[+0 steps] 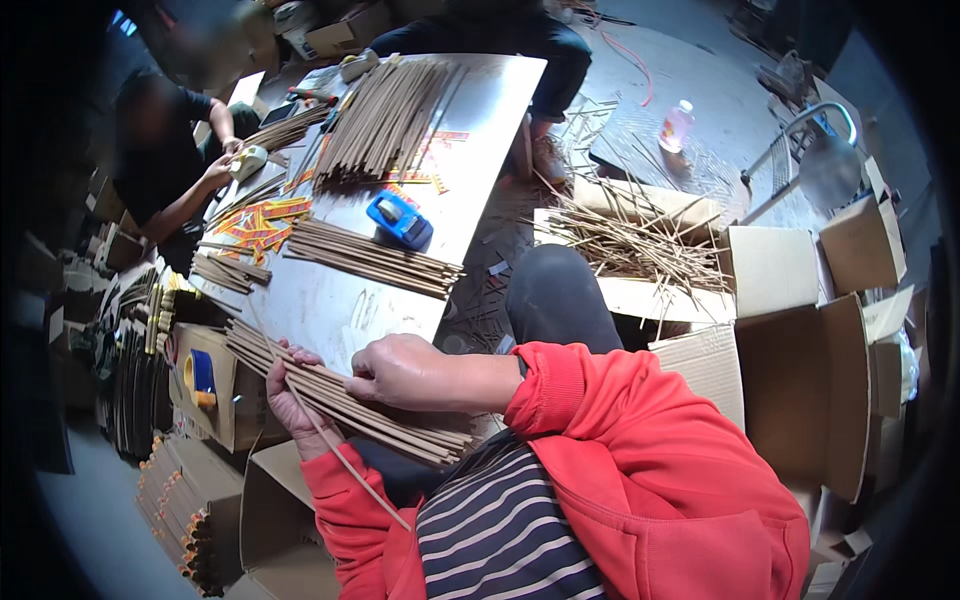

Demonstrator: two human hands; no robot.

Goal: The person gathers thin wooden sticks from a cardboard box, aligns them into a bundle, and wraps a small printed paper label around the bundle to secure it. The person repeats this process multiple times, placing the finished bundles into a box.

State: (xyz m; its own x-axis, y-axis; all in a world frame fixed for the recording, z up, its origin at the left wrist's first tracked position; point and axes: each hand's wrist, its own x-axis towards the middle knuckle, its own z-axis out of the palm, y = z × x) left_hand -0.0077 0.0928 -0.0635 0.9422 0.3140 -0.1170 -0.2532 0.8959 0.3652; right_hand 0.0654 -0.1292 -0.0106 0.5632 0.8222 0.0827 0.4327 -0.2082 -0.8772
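Worktop [492,120] of pale metal stretches away beyond the person's knees, with an opened cardboard box [690,303] at its right carrying loose sticks [640,235] that point every way. A broad stack [385,125] of brown sticks lies across the far part, laid side by side, probably so that they lift off easily. A bundle of brown sticks [335,390] lies slantwise over the lap at the worktop's near edge; whether it touches that edge I cannot tell. The left hand [292,400] cradles its left part, fingers closed around it, apparently to keep the lengths together. The right hand [400,368] bends over the upper side, its fingers curled inward; whether they pinch a stick is hidden. Nearer than the stack, a second bundle [370,257] runs to the right edge, a blue tape dispenser [400,220] just beside it, seemingly within reach. Bare metal along that right edge and between the two bundles gives the right hand some room. Thinnest of all, a single stick [350,459] slants across the left hand and sleeve.
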